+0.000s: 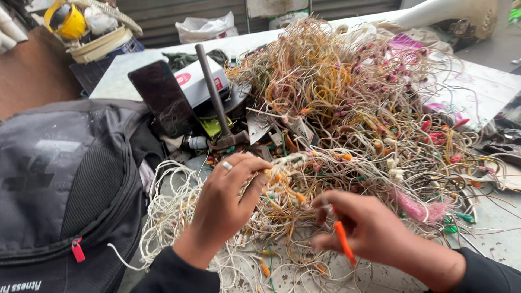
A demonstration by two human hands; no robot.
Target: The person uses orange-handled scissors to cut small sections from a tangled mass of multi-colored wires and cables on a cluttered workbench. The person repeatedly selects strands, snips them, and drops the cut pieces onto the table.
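At the far left a dark grey backpack [59, 190] is seen, its red zip pull hanging near the lower edge; it takes up most of the room on that side of the desk [488, 87]. Just beyond it a dark phone [163, 97] is propped against a white box [198, 81], and a hammer [220, 108] lies with its head toward the hands.

The left hand [225, 203], ringed on one finger, is laid on the near edge of the pile of wires [347, 114], its grip pinched together on a small bundle of pale and orange strands [277, 176]. To its right the right hand [363, 228] is blurred; its fingers are closed around an orange-sleeved wire [343, 241] that points down toward the near edge.

The pile is densely knotted, so a pull on one strand could drag neighbouring loops, and loose white wire [163, 217] beside the backpack could be swept off the front edge. Bare wire ends could prick the fingers. The hammer head and scrap pieces lie close behind the left hand and could be snagged by a lifted loop.

Open room is found only at the near right, where bare spotted desk is visible; elsewhere the surface is covered.
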